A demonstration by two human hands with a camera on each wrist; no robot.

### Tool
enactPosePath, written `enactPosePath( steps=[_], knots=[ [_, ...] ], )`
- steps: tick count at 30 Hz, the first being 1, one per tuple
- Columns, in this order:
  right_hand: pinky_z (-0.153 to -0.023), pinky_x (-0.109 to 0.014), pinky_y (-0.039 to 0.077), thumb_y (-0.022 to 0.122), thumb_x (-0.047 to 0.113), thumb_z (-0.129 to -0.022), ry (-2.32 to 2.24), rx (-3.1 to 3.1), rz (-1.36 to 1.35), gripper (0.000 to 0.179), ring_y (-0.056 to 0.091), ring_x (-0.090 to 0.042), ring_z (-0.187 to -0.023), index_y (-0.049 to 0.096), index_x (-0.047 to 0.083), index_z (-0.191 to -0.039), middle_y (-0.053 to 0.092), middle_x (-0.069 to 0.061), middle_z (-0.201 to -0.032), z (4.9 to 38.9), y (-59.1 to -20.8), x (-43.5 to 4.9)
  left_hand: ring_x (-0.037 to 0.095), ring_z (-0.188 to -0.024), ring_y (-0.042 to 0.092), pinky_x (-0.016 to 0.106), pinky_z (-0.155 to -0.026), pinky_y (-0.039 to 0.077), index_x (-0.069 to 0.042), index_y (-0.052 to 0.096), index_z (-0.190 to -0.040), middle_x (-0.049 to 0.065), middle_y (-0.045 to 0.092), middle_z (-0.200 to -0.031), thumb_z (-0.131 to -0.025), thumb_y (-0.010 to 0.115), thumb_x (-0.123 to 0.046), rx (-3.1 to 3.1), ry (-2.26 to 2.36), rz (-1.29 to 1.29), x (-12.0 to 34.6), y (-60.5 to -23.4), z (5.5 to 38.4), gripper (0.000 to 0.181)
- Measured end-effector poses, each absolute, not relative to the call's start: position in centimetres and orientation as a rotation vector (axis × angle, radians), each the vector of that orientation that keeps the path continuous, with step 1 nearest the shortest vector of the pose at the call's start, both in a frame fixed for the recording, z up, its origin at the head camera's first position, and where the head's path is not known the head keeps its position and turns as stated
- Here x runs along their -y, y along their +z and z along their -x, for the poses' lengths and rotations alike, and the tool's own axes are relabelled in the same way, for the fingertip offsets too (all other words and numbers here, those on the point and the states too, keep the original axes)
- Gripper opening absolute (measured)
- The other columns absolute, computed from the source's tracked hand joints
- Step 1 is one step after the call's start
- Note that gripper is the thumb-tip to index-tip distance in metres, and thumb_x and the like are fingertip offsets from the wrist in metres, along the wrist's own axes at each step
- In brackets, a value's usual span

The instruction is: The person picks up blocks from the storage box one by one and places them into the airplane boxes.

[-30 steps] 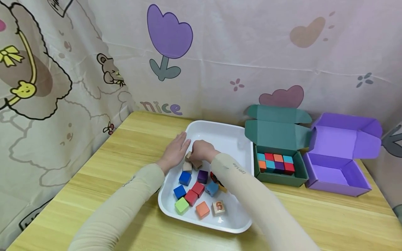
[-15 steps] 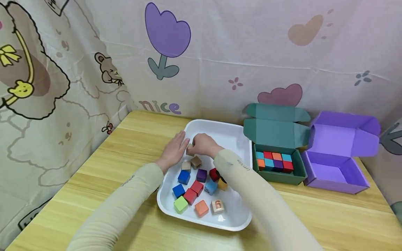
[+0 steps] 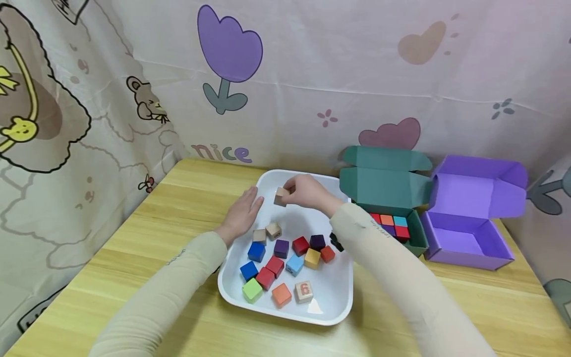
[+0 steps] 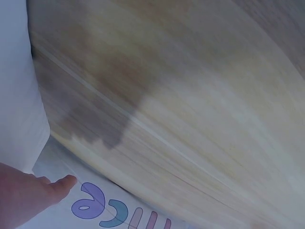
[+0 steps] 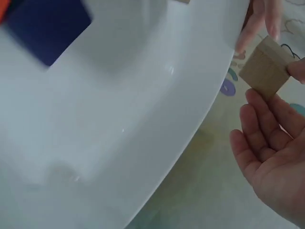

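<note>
Has moved wooden block (image 3: 281, 197) away from left hand (image 3: 241, 216) since earlier frame. Pinches block with right hand (image 3: 309, 191) over white tray (image 3: 314, 222). Extends left fingers straight at tray's left rim.

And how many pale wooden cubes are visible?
4: one cube in the right hand, two cubes near the left hand, one cube marked 6 toward the white tray's near edge. The beige right sleeve may hide more.

From high behind the near edge of the tray (image 3: 330, 285), the head camera looks ahead and down. The left wrist camera looks down, close by the left edge. The right wrist one looks closely at the far edge. It and the head view share the pinched block (image 3: 279, 196).
</note>
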State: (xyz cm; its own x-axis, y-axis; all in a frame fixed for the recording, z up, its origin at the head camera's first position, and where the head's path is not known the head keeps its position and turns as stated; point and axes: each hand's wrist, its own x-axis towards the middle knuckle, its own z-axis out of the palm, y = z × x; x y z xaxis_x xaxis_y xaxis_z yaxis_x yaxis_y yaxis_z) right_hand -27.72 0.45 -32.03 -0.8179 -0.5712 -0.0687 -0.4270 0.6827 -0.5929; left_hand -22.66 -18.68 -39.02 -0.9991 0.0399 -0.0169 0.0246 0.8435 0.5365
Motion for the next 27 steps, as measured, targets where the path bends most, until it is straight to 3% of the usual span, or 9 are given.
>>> enactPosePath(
  steps=[10,27],
  knots=[
    [-0.083,-0.032,0.052,0.062,0.018,-0.084,-0.872,-2.671,0.900,0.034,0.054,-0.024,-0.096,0.065,0.004,-0.116,0.064,-0.010,-0.110,27.3,-31.6,-5.0,0.032,-0.146,0.010,0.045,-0.121,0.011,-0.004,0.013,-0.150,0.014,0.012,-0.158,-0.102,0.020,-0.042,-2.972,0.859,-0.018,18.5,-38.9,22.7,0.061],
    [-0.076,-0.031,0.051,0.065,0.018,-0.084,-0.921,-2.740,0.947,0.031,0.054,-0.025,-0.093,0.066,0.005,-0.112,0.063,-0.010,-0.104,26.4,-31.8,-10.8,0.030,-0.146,0.006,0.046,-0.121,0.010,-0.008,0.010,-0.151,0.010,0.008,-0.159,-0.102,0.022,-0.043,-2.936,0.904,0.016,18.5,-39.1,22.9,0.062]
  ],
)
